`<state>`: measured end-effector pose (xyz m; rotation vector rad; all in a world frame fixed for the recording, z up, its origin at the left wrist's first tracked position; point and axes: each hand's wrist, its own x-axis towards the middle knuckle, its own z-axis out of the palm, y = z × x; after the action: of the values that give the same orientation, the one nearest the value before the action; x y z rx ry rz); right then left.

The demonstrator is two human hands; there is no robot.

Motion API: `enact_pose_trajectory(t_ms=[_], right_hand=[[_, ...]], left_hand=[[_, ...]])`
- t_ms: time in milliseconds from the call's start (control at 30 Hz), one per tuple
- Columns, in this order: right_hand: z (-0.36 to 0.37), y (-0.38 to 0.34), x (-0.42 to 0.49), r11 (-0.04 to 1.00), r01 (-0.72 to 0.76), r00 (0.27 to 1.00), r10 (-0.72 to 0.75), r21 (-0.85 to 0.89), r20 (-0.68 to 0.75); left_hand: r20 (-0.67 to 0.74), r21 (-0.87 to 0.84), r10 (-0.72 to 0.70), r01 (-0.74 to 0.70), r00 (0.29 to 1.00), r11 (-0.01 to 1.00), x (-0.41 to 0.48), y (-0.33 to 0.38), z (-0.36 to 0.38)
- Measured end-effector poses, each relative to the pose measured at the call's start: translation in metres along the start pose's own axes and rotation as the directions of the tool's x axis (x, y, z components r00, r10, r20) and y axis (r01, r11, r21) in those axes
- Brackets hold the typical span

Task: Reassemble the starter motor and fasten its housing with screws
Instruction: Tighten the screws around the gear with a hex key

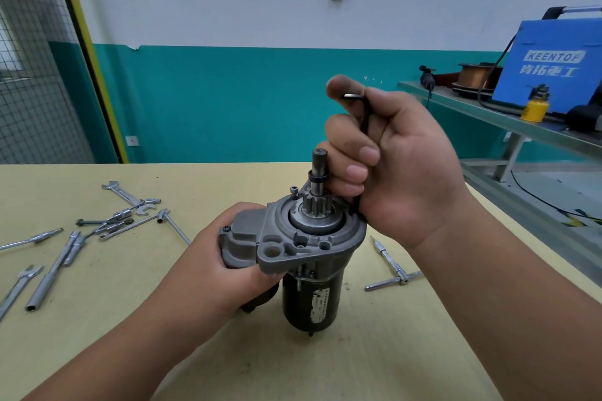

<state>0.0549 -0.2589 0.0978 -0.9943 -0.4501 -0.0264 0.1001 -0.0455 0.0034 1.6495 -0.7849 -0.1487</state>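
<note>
Loose wrenches [97, 225] are lying on the left of the yellow table [309, 368]. The left hand [224, 267] is gripping the starter motor [312, 247], fingers curled round its grey side housing. The motor is standing upright mid-table, pinion shaft pointing up. The right hand [391, 166] is curling its fingers round a black hex key [365, 122], whose lower end is reaching the housing's right edge. A T-handle wrench [394, 270] is lying further right.

Starter motor [312, 298] apparently stands on table [195, 355]; wrenches [73, 247] left, T-handle [393, 268] right.
</note>
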Motion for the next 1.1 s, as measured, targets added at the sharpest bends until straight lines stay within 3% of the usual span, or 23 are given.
enact_pose_trajectory(t_ms=[433, 700, 900, 1100], right_hand=[[-0.002, -0.003, 0.0, 0.999, -0.036, 0.999, 0.035, 0.018, 0.025], [-0.005, -0.011, -0.004, 0.998, 0.036, 0.995, -0.031, -0.052, 0.097], [-0.009, 0.002, -0.003, 0.985, 0.163, 0.987, -0.163, -0.062, 0.005], [-0.009, 0.007, -0.002, 0.99, 0.14, 0.99, -0.139, 0.023, -0.032]], left_hand=[[0.0, 0.012, 0.014, -0.014, 1.0, 1.0, 0.001, -0.001, -0.001], [0.018, 0.019, 0.008, -0.008, 1.0, 1.0, 0.001, -0.002, 0.0], [0.02, 0.018, 0.01, -0.01, 1.0, 1.0, 0.001, -0.002, 0.0], [0.018, 0.012, 0.011, -0.011, 1.0, 1.0, 0.0, -0.001, 0.0]])
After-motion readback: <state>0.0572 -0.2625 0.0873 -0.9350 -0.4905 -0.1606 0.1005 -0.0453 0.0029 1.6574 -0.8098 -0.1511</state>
